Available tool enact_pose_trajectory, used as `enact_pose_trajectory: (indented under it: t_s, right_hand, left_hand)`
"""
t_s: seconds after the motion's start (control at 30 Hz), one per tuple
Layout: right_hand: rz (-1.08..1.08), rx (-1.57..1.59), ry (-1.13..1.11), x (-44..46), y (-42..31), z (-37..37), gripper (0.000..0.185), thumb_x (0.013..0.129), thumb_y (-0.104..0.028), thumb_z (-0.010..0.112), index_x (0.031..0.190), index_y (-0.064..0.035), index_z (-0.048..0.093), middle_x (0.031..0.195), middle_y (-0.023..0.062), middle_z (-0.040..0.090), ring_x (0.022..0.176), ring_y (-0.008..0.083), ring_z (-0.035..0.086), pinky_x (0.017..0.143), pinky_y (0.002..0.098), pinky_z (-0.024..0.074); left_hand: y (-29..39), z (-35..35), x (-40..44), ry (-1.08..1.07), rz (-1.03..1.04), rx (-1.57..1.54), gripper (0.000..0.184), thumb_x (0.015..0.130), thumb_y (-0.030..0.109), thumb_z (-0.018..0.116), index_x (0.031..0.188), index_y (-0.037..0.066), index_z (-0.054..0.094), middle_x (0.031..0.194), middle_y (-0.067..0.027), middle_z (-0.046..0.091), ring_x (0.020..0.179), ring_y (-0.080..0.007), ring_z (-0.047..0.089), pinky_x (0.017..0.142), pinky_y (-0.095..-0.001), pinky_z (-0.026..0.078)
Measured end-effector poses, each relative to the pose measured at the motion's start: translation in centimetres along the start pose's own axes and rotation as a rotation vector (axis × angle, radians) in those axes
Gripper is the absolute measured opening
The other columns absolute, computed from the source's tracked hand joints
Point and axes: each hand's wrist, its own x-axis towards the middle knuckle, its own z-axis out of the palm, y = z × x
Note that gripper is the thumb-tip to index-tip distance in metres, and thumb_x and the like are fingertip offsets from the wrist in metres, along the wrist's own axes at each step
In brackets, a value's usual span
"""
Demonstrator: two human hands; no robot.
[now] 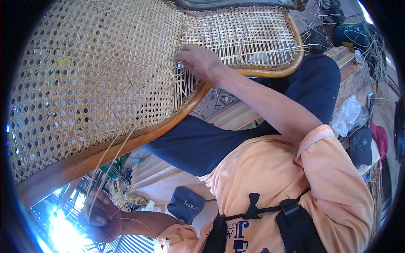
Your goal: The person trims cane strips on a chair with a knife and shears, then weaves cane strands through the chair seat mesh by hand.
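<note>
A woven cane panel (97,71) in a curved wooden frame (168,124) fills the upper left of the head view. A more loosely woven cane section (240,33) adjoins it on the right. My right hand (200,62) is at the seam between the two, its fingers closed against the weave; what they pinch is hidden. Below the frame, my left hand (100,217) has its fingers curled around thin cane strands (107,154), which run up over the wooden edge to the panel. Open upright strands (181,88) show just under my right hand.
Wooden boards (160,173) lie beneath the frame. A dark pouch (185,204) rests near my left forearm. At the right are a clear plastic bag (348,114), a dark cap-like item (360,145) and loose cane strands (375,55). Bright light glares at lower left.
</note>
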Motion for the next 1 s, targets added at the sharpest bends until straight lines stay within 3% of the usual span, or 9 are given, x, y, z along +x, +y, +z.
enact_pose_trajectory:
  t_s: [0.3,0.4,0.43,0.47,0.6,0.7,0.77,0.9,1.0]
  right_hand:
    - [-0.382,-0.133,0.071,0.8,-0.6,1.0,0.02,0.076,-0.007,0.061,0.095,-0.013,0.062,0.1,0.0073,0.056,0.096,0.0242,0.054,0.084,0.0337,0.0476]
    - [0.01,-0.126,-0.162,1.6,-0.3,-0.6,0.016,0.08,-0.007,0.059,0.095,-0.0118,0.062,0.099,0.009,0.058,0.091,0.0222,0.056,0.08,0.0325,0.0484]
    - [0.1,0.316,0.276,0.4,1.6,1.2,0.011,0.083,-0.008,0.058,0.093,-0.0099,0.061,0.09,0.0066,0.06,0.081,0.0176,0.059,0.07,0.0291,0.0492]
    - [0.322,0.525,0.147,0.3,2.4,-0.2,0.008,0.084,-0.011,0.059,0.091,-0.008,0.06,0.083,0.0016,0.061,0.071,0.0113,0.06,0.061,0.0239,0.0473]
    - [0.46,1.024,0.112,-1.1,3.4,-0.5,0.007,0.087,-0.012,0.058,0.092,-0.0072,0.06,0.079,0.0003,0.06,0.067,0.0071,0.059,0.057,0.0203,0.0464]
    - [0.498,1.126,0.065,-2.3,3.0,-1.1,0.009,0.089,-0.012,0.056,0.094,-0.0061,0.06,0.081,0.0015,0.06,0.07,0.0079,0.061,0.059,0.0212,0.048]
    - [0.506,1.153,0.028,-3.1,2.9,-1.5,0.009,0.09,-0.012,0.055,0.095,-0.0054,0.06,0.082,0.0018,0.061,0.073,0.0086,0.061,0.061,0.022,0.0489]
    - [0.433,1.19,-0.041,-4.2,3.1,-2.3,0.011,0.092,-0.012,0.053,0.095,-0.0044,0.06,0.084,0.0015,0.062,0.079,0.0089,0.062,0.066,0.0228,0.0497]
    - [0.359,1.171,-0.093,-5.2,3.1,-1.9,0.012,0.092,-0.012,0.054,0.095,-0.0026,0.061,0.085,0.0022,0.062,0.081,0.0098,0.061,0.071,0.0239,0.0501]
  left_hand:
    - [0.7,-0.4,-0.6,0.024,-0.027,0.111,0.035,0.091,0.031,0.048,0.064,0.009,0.048,0.05,0.0013,0.038,0.042,-0.011,0.03,0.054,-0.0335,0.034]
    - [1.0,0.1,-0.1,0.083,-0.061,0.117,0.03,0.093,0.025,0.048,0.07,0.007,0.051,0.052,0.0023,0.039,0.042,-0.0096,0.03,0.055,-0.0332,0.035]
    - [1.4,-0.3,0.0,0.081,-0.095,0.116,0.026,0.092,0.023,0.049,0.073,0.006,0.054,0.054,0.0028,0.041,0.044,-0.0095,0.031,0.057,-0.0334,0.036]
    - [1.5,0.0,0.6,0.102,-0.112,0.133,0.025,0.093,0.022,0.049,0.076,0.005,0.055,0.053,0.0035,0.04,0.044,-0.0085,0.03,0.057,-0.0323,0.036]
    - [1.7,2.4,4.4,0.098,-0.141,0.177,0.022,0.095,0.021,0.048,0.089,0.004,0.06,0.056,0.0041,0.039,0.046,-0.0058,0.032,0.06,-0.0269,0.038]
    - [2.5,11.1,8.2,0.7,-0.309,0.664,0.026,0.097,0.025,0.046,0.105,0.004,0.059,0.072,-0.0009,0.047,0.063,-0.0092,0.049,0.071,-0.0271,0.044]
    - [3.1,7.8,9.5,0.023,-0.285,0.109,0.029,0.098,0.025,0.044,0.113,0.004,0.057,0.092,-0.0076,0.055,0.091,-0.0183,0.058,0.086,-0.0325,0.046]
    - [-1.1,9.5,13.1,-0.317,0.154,0.073,0.031,0.095,0.016,0.044,0.12,0.0,0.051,0.12,-0.0184,0.052,0.115,-0.0376,0.05,0.101,-0.0439,0.04]
    - [-5.1,13.0,17.8,0.034,0.108,-0.026,0.026,0.091,0.011,0.045,0.108,-0.005,0.057,0.112,-0.0215,0.057,0.104,-0.0398,0.057,0.093,-0.0467,0.046]
